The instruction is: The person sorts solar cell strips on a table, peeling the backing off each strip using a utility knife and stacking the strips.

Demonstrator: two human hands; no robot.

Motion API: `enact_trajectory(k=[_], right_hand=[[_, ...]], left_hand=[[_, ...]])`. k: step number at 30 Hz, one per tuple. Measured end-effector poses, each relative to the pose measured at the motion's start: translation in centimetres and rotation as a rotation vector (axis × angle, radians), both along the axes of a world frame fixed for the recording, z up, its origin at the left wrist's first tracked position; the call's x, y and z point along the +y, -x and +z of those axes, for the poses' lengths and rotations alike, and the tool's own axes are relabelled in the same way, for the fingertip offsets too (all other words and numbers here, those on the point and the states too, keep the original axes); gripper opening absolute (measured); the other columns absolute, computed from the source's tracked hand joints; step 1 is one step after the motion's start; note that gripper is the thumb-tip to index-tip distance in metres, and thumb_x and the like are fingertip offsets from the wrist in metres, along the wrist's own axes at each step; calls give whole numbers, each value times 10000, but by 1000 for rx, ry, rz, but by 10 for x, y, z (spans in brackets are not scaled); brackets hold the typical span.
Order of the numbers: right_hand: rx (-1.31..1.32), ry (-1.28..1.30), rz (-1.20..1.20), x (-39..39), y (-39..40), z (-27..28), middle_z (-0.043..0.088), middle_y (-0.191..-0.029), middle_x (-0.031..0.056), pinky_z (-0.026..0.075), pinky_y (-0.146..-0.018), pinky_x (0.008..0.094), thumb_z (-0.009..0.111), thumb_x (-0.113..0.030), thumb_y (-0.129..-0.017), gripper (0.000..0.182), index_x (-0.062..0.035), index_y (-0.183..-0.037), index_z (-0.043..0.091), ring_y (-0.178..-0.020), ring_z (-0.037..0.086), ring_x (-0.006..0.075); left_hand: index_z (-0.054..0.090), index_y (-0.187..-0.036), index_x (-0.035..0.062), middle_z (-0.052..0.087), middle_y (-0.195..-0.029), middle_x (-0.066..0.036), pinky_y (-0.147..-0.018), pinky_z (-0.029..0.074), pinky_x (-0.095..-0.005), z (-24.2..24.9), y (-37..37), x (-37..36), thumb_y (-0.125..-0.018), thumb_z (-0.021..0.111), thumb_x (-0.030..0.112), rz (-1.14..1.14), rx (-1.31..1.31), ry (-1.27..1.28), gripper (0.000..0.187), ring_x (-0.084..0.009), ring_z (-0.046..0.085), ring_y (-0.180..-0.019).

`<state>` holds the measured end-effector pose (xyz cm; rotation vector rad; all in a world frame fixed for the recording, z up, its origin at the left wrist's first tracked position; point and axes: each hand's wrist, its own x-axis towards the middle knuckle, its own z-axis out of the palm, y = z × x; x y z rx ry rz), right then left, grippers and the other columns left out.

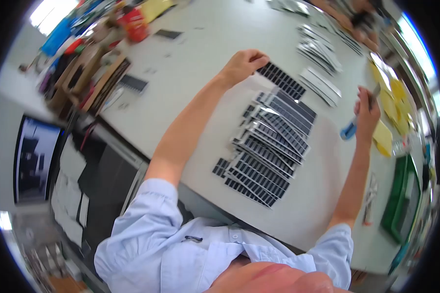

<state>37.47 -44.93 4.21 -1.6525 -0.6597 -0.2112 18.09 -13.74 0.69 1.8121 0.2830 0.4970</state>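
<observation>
My left hand [245,66] pinches the far-left corner of a sheet of black rectangular pieces on a white backing [281,81]. In my right hand [367,117] is a utility knife [348,130]; its blue end shows below the fist and a grey, blade-like end sticks out above. Between my forearms lies an overlapping pile of similar black-and-white strips [266,154], fanned unevenly on the white table [205,180]. The held sheet is at the far end of this pile. The right hand is apart from the pile, off to its right.
Stacks of white-edged strips [320,51] lie farther off, near another person's arm [369,39]. Yellow sheets [393,105] and a green tray [401,200] line the right side. At left stand a cardboard box [105,80] and a red container [133,24].
</observation>
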Motion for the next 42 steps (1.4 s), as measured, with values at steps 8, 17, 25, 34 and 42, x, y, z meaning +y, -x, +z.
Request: enact_trajectory(k=[8, 17, 25, 34, 42], right_hand=[[-249, 485, 16, 13, -16, -51, 686, -886, 73, 498, -771, 300, 661, -209, -914, 207, -35, -1024, 677, -817, 639, 157], [-327, 683, -48, 21, 17, -51, 682, -949, 111, 506, -789, 335, 652, -192, -918, 187, -35, -1021, 659, -855, 664, 252], [-433, 657, -26, 19, 26, -41, 669, -947, 111, 503, -775, 339, 604, -194, -957, 182, -41, -1037, 661, -854, 653, 245], [123, -183, 116, -13, -4, -9, 493, -779, -22, 359, -535, 209, 528, -331, -1010, 349, -26, -1131, 646, -626, 425, 48], [-92, 535, 69, 0, 41, -19, 584, -695, -2, 425, -586, 256, 680, -209, -892, 176, -77, -1006, 705, -635, 516, 74]], left_hand=[[723, -1054, 98, 659, -814, 20, -622, 484, -262, 41, 170, 135, -918, 652, 353, 481, 165, -326, 298, -69, 566, -717], [759, -1009, 186, 719, -988, -110, -853, 501, -389, 22, 279, 213, -931, 585, 331, 895, 503, -586, 240, -280, 670, -956], [679, -1153, 124, 611, -1241, -153, -968, 469, -412, 8, 263, 182, -908, 597, 134, 1011, 388, -961, 259, -311, 574, -1152], [494, -1395, 190, 411, -1485, -124, -1153, 275, -413, 35, 265, 128, -838, 662, 495, 184, 699, -874, 657, -303, 341, -1390], [622, -1150, 73, 599, -1231, -111, -1046, 397, -378, 26, 247, 130, -872, 661, 257, 289, 774, -924, 336, -294, 534, -1190]])
